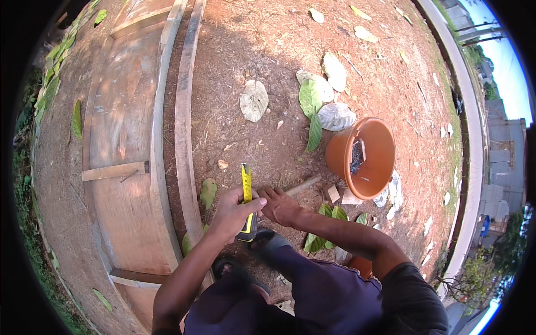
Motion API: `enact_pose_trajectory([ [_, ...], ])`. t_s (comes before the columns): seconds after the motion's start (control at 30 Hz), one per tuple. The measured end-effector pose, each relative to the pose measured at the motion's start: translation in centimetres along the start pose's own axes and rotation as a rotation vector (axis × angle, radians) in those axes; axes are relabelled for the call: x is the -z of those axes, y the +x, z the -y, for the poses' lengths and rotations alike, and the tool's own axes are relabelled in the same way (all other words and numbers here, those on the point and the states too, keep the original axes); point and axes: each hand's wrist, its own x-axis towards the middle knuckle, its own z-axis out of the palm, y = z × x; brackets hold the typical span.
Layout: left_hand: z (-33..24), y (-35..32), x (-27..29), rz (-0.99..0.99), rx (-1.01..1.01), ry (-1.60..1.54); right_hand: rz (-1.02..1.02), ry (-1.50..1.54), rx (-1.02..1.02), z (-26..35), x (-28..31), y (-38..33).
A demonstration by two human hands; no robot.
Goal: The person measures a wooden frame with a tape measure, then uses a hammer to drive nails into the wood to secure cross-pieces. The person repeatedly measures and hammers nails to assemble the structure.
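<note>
Head view: I saw left hand (pixel 231 215) gripping tape measure (pixel 247 215), blade extended forward for measuring; right hand (pixel 279 205) pinned wooden stick (pixel 304 184) beside it.

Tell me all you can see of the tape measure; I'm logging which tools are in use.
The tape measure has a dark case with yellow trim, seemingly plastic. The left hand grips the case, thumb across its top. A yellow blade is pulled out a short way, pointing up the picture over bare reddish soil. The right hand lies just beside the case; whether it touches is unclear. Its markings are too small to tell.
</note>
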Motion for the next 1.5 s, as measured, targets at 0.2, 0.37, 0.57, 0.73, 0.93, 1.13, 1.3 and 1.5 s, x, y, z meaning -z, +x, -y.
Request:
enact_pose_trajectory([
  [0.2,-4.5,9.3,-12.7,0.066,0.245,0.479,0.073,0.439,-0.282,1.3,1.5,-7.9],
  [0.37,-4.9,12.0,-23.0,0.039,0.182,0.284,0.023,0.897,-0.756,2.6,1.3,-21.7],
  [0.57,-0.4,17.2,-25.4,-0.184,0.448,0.141,0.064,1.036,-0.955,5.6,-7.2,-40.2],
  [0.73,-4.5,19.2,-26.4,-0.050,0.370,0.403,0.270,1.211,-1.197,8.4,-5.6,-47.0],
  [0.93,-15.9,19.0,-27.9,0.013,0.376,0.459,0.392,1.444,-1.341,1.8,8.8,-41.1],
  [1.13,-32.6,23.0,-22.7,-0.225,0.582,-0.184,0.363,1.546,-1.480,-9.7,24.6,-35.1],
  [1.3,-47.2,30.4,-18.1,-0.417,0.424,-0.466,0.093,1.624,-1.531,-23.1,40.0,-25.5],
  [1.5,-65.5,45.9,-14.9,-0.570,0.217,-0.487,-0.033,1.449,-1.327,-38.7,64.2,-12.7],
])
